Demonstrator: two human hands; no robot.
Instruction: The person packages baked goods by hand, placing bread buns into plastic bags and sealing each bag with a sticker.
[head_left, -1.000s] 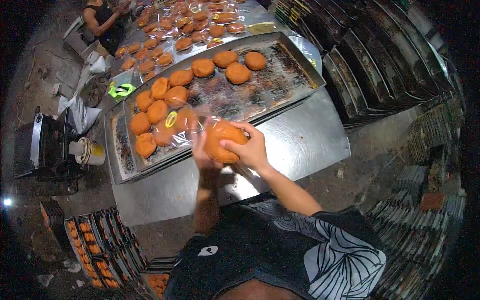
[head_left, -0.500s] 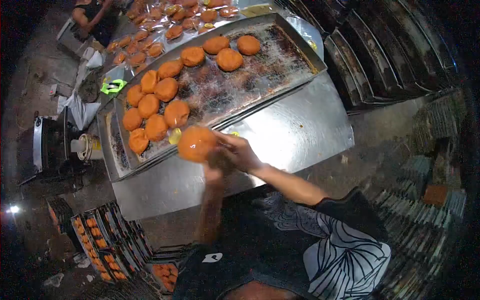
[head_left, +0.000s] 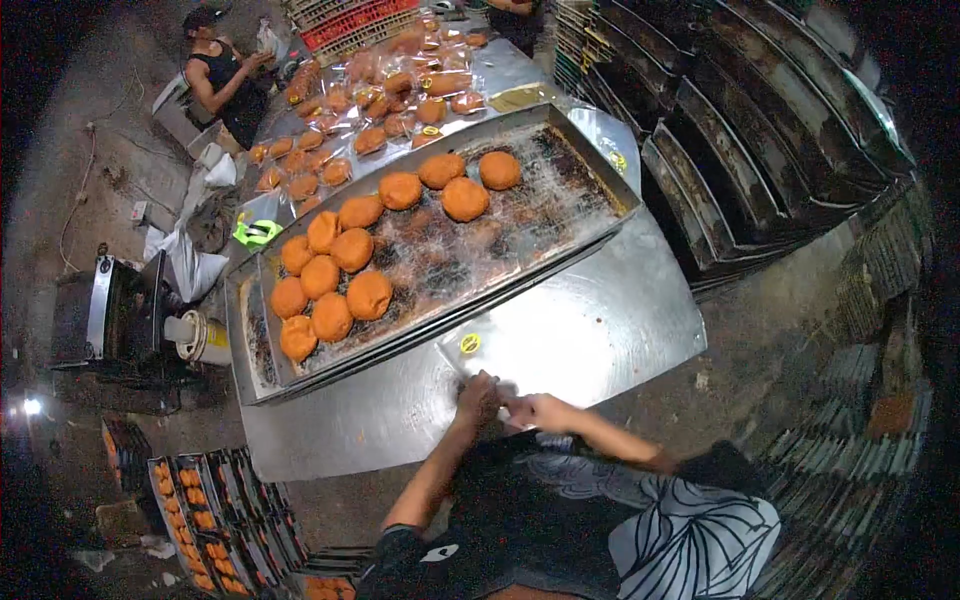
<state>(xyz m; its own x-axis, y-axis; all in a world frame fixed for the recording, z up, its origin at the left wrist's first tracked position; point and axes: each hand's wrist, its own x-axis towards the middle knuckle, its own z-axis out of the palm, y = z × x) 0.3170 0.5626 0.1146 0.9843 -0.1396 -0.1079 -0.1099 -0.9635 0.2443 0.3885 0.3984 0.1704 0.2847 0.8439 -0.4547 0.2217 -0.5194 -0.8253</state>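
A clear plastic bag with a round yellow sticker (head_left: 470, 343) lies on the metal table, its near edge at my hands. My left hand (head_left: 478, 400) is closed on that edge, fingers bent inward. Right beside it, almost touching, my right hand (head_left: 540, 411) is closed at the same edge, its fingertips slightly blurred. Beyond them a large baking tray (head_left: 530, 258) holds several round orange-brown buns (head_left: 369, 294), mostly at its left and far sides.
Bagged buns (head_left: 370, 140) are heaped behind the tray, near a red crate (head_left: 360, 28). A bright green tape dispenser (head_left: 257, 232) is at the tray's left. Dark trays (head_left: 740, 150) are stacked at right. Another person (head_left: 225, 75) sits at far left.
The bagged bun has left my hands. Both hands have drawn back toward my body and now meet at a flat bag on the table. My view has tilted up.
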